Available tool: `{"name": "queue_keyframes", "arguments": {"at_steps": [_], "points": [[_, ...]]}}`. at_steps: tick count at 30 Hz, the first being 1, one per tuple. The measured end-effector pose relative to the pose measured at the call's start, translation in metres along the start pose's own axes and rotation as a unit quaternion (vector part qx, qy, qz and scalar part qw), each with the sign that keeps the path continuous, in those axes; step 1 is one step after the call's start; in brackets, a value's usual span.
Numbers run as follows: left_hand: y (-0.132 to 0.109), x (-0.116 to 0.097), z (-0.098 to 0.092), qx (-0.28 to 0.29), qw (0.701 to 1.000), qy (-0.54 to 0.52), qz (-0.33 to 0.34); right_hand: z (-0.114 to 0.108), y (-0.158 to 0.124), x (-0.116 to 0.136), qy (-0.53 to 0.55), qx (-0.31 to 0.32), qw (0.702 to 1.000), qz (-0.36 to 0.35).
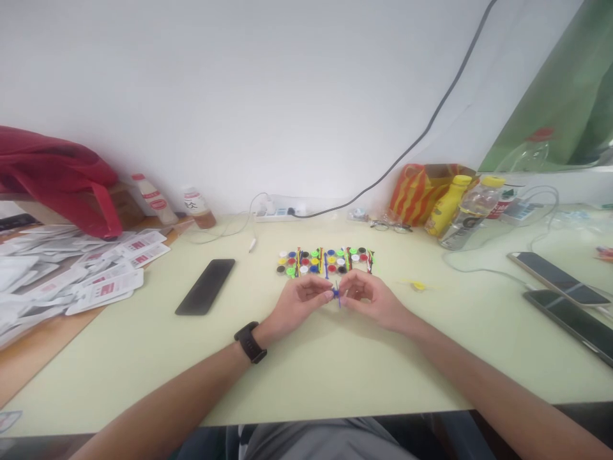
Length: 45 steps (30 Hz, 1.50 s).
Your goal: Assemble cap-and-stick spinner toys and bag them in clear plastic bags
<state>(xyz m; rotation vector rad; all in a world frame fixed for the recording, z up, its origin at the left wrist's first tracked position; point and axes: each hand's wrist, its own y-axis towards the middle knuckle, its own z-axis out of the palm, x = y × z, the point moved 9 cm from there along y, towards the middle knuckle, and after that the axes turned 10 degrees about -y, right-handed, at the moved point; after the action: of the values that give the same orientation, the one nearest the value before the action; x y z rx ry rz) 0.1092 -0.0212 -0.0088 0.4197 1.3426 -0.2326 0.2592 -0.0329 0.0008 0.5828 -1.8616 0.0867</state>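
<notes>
My left hand point(301, 300) and my right hand point(371, 297) meet at the middle of the pale table point(335, 364), fingers curled. Between their fingertips they pinch a small blue piece point(336, 294) with a thin blue stem. Just behind the hands lies a cluster of small coloured round pieces and thin sticks point(325, 261). A black watch point(249, 342) sits on my left wrist. A small yellow piece point(418, 285) lies to the right of my right hand.
A black phone point(205, 286) lies left of the hands. White packets point(71, 275) and a red bag point(57, 179) fill the left side. Bottles point(460, 204), a power strip point(280, 213), cables and two phones point(560, 287) are at the back and right.
</notes>
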Motion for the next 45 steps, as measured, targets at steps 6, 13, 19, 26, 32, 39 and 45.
{"name": "queue_keyframes", "arguments": {"at_steps": [6, 13, 19, 26, 32, 39, 45], "points": [[0.0, 0.0, -0.001, -0.004, 1.0, -0.005, 0.0, -0.003, -0.003, -0.001, -0.018, -0.018, 1.0, -0.005], [0.0, 0.0, -0.004, -0.016, 1.0, -0.003, 0.008, 0.004, -0.002, -0.023, 0.08, -0.015, 0.995, 0.066], [0.001, -0.002, -0.007, -0.033, 0.999, 0.002, 0.025, 0.007, -0.005, -0.03, 0.14, 0.043, 0.975, 0.164], [0.001, 0.001, -0.01, -0.033, 0.999, 0.004, 0.025, 0.007, -0.003, -0.016, 0.201, 0.065, 0.972, 0.104], [0.0, 0.003, -0.003, 0.0, 1.0, 0.012, 0.009, 0.007, 0.002, -0.015, 0.126, 0.024, 0.99, 0.055], [0.002, 0.008, -0.002, 0.006, 1.0, -0.012, 0.001, 0.005, 0.003, -0.016, 0.056, 0.016, 0.998, 0.029], [0.002, 0.007, -0.001, 0.009, 1.0, -0.009, -0.005, 0.003, 0.003, -0.01, -0.042, -0.003, 0.999, 0.012]]}}
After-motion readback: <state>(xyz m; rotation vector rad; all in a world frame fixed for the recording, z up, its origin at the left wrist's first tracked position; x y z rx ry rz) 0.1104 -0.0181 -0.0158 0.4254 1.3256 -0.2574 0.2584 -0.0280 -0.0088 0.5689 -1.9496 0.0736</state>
